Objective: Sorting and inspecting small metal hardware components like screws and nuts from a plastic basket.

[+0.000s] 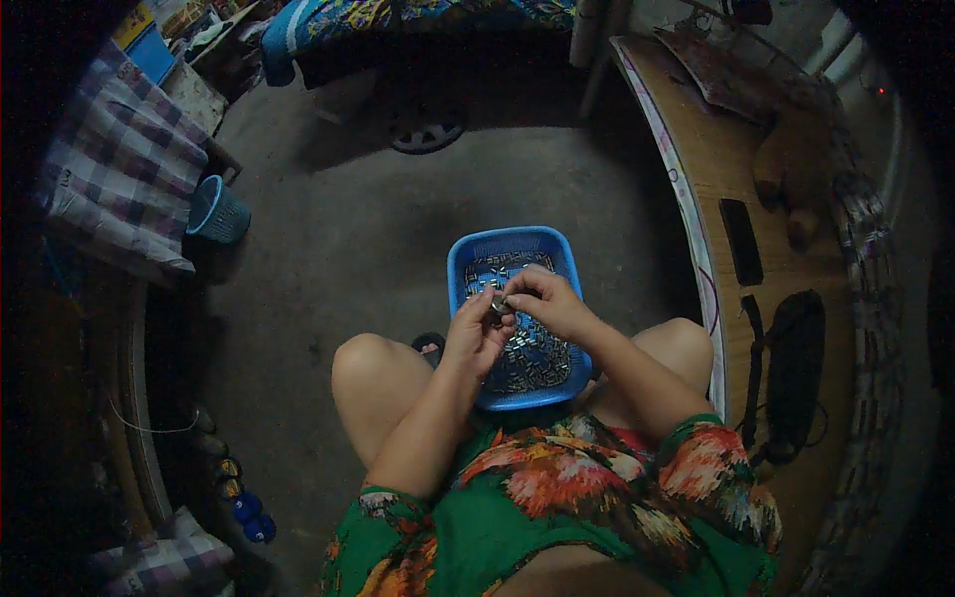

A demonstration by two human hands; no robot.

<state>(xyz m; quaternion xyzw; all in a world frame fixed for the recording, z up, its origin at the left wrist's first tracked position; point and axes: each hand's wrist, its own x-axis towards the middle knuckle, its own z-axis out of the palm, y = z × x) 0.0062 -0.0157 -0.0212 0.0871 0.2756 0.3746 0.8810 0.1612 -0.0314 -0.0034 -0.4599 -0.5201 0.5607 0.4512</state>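
A blue plastic basket (460,261) sits between my knees, filled with many small shiny metal pieces (537,366) that look like short cylinders. Above it, my left hand (477,336) is closed around a small round metal piece (500,304) whose exact kind is too small to tell. From the right, my right hand (553,302) meets it, thumb and fingertips pinched together at that same piece. Whether the right fingers hold a separate small part is hidden.
On the right stands a wooden bench (686,109) bearing a dark phone-like slab (740,242) and a black bag (796,363). A light-blue bin (219,211) stands at the left beside a checked cloth (124,164). A round dark wheel-like base (426,134) is on the floor ahead.
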